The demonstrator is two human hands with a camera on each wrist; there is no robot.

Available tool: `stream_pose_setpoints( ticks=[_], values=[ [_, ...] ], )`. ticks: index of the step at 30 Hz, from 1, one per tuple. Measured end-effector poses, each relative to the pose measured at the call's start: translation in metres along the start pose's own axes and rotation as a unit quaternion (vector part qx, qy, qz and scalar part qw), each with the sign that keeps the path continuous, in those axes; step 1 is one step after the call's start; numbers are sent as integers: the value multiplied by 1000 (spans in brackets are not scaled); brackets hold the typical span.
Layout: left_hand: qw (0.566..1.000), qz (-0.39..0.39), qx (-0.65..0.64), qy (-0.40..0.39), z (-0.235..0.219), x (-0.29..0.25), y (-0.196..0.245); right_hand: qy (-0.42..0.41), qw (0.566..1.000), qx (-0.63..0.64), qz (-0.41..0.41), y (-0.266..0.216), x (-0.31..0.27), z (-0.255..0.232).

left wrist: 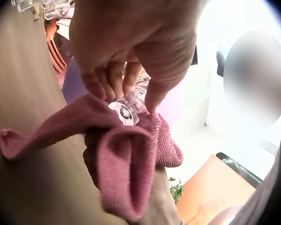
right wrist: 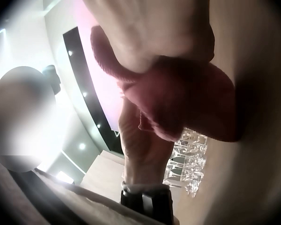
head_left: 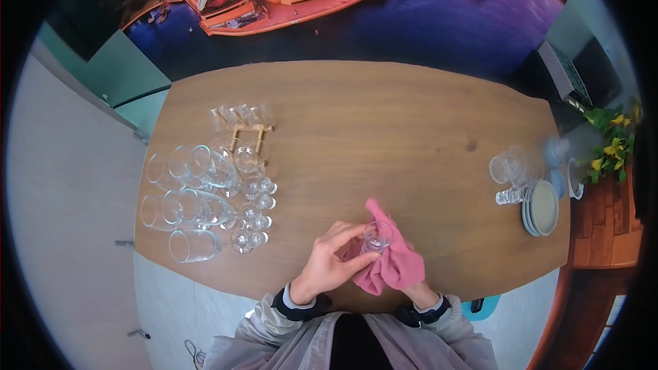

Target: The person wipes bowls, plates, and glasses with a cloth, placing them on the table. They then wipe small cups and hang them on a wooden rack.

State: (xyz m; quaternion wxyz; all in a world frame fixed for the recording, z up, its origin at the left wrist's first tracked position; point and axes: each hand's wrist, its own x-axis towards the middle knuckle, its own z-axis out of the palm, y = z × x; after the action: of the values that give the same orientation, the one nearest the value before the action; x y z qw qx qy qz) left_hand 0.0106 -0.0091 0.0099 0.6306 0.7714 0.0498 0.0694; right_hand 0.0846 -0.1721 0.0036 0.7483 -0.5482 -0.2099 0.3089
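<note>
My left hand (head_left: 327, 257) pinches a small clear shot glass (head_left: 374, 240) between thumb and fingers, over the near side of the table. In the left wrist view the thick round base of the glass (left wrist: 124, 113) points toward the pink cloth. My right hand (right wrist: 164, 35) grips this cloth (head_left: 394, 266), bunched against the glass. Folds of cloth cover most of the right hand in the head view. One cloth end hangs down in a loop in the left wrist view.
Several tall glasses (head_left: 193, 245) and small stemmed glasses stand at the left of the wooden table (head_left: 384, 130), with a wooden rack (head_left: 248, 127) of glasses behind. At the right are stacked plates (head_left: 545, 209), tumblers (head_left: 508, 166) and a shot glass stack (head_left: 510, 196).
</note>
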Motion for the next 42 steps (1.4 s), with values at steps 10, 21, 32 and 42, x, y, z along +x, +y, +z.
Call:
stream_pose_setpoints(
  ticks=[10,21,32,42],
  values=[
    [987,63,145,0,0,-8,0,56,972,-223,-42,7,7,-17],
    [993,41,32,105,-7,-4,-7,97,946,-305,-48,-3,-14,-22],
    [991,-13,-93,97,-12,-7,-19,230,921,-311,-53,-24,-8,-64],
    [994,-86,-70,-23,-15,-7,-18,-63,985,-155,34,9,-14,-32]
  ],
)
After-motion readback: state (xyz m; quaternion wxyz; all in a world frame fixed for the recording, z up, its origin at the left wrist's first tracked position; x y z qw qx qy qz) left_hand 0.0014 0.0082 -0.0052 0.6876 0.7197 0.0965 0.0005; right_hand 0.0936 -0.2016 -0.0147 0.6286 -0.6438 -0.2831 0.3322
